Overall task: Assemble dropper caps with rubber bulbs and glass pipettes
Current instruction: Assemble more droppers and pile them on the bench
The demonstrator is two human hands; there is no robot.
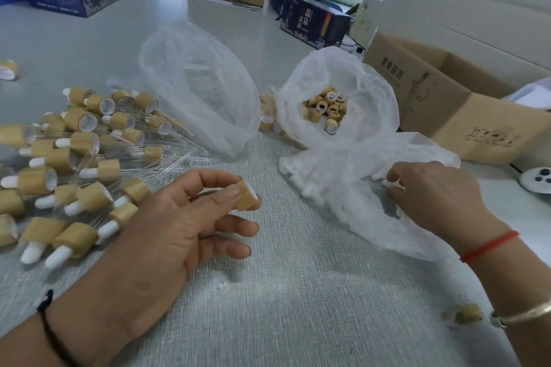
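Bamboo cap [247,197] pinched in left hand [167,226], clear of the table. Right hand [432,197] pinches a white bulb [393,184] at the bag [343,185]. Risks: film snags the bulb on withdrawal; bulb seats crooked in cap.

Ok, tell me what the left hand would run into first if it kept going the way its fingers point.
The left hand, pinching a bamboo cap, points right across the bare mat. Going on, it would probably first meet the crumpled plastic bag of white rubber bulbs; depth is hard to judge.
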